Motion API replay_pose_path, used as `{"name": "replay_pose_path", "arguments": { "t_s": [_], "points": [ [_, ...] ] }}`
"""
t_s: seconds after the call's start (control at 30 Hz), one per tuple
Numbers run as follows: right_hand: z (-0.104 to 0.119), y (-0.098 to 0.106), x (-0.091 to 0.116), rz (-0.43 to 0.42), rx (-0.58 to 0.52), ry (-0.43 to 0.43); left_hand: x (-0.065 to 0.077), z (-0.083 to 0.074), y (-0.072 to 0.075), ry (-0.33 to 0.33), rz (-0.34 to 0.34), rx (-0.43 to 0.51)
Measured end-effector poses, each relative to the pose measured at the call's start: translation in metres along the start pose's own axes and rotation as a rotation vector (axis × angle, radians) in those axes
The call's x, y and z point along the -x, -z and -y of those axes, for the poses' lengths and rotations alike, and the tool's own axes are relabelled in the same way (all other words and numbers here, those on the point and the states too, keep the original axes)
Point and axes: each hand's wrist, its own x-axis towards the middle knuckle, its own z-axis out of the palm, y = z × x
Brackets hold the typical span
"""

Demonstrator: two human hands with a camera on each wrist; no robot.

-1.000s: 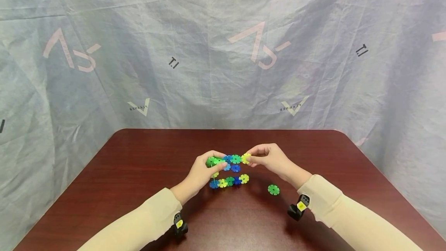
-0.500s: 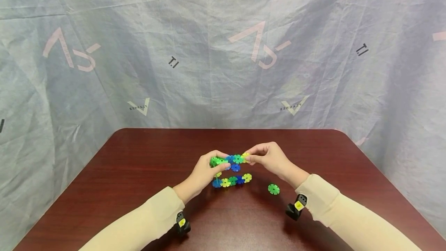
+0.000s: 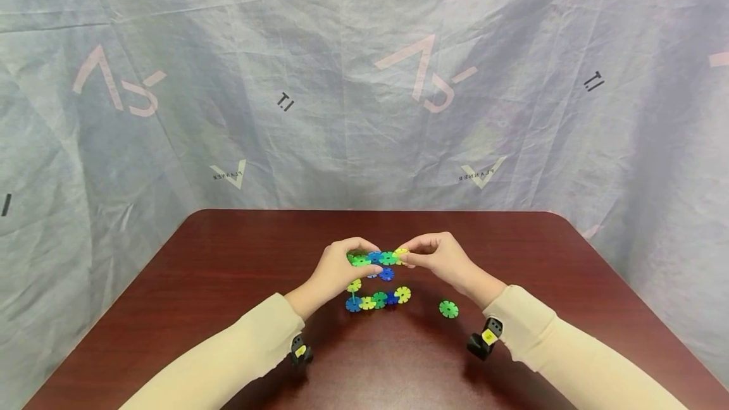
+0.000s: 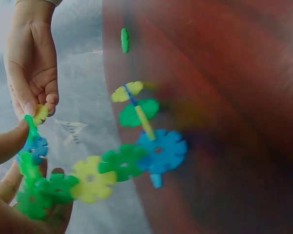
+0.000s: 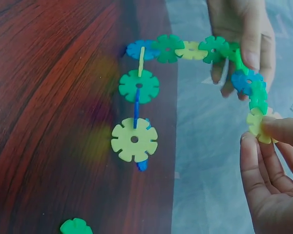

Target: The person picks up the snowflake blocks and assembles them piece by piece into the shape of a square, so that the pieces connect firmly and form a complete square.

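Observation:
Notched plastic discs, linked by their slots, form a bent chain held above the table. My left hand (image 3: 333,271) grips the chain's upper row, thumb in front and fingers behind. At the right end of that row, my right hand (image 3: 447,261) pinches a yellow disc (image 5: 255,122) between thumb and fingers. This disc meets a green disc (image 5: 258,96); how deeply they are slotted cannot be seen. The lower row runs from a blue disc (image 4: 161,150) to another yellow disc (image 5: 134,140). A dark blue disc (image 3: 386,274) shows between the rows in the head view.
One loose green disc (image 3: 448,309) lies on the dark red table (image 3: 228,309), right of the chain and near my right forearm. Behind the table's far edge hangs a grey printed cloth (image 3: 342,81).
The yellow disc in my right hand has come closer to the neighbouring green disc, and the gap has closed. My left hand has shifted slightly right, its fingers arching higher over the chain.

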Motion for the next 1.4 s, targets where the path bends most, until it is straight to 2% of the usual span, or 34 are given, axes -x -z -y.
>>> {"name": "replay_pose_path", "arguments": {
  "t_s": [0.27,0.5,0.8,1.07,1.23,1.4],
  "points": [
    [0.004,-0.003,0.002,-0.009,-0.075,-0.023,-0.007,-0.020,0.000,-0.070,0.065,-0.052],
    [0.004,0.000,0.004,-0.004,-0.150,-0.061,-0.008,-0.024,0.003,-0.085,0.062,-0.065],
    [-0.021,0.025,0.010,0.084,0.001,-0.153,-0.002,-0.017,0.012,-0.105,0.009,-0.019],
    [-0.050,0.045,0.027,0.212,0.073,-0.211,0.006,-0.007,0.020,-0.039,0.006,0.133],
    [-0.057,0.048,0.037,0.278,0.138,-0.222,0.011,-0.006,0.021,0.005,-0.023,0.175],
    [-0.059,0.044,0.040,0.258,0.194,-0.215,0.016,-0.006,0.022,0.023,-0.066,0.213]
  ]
}}
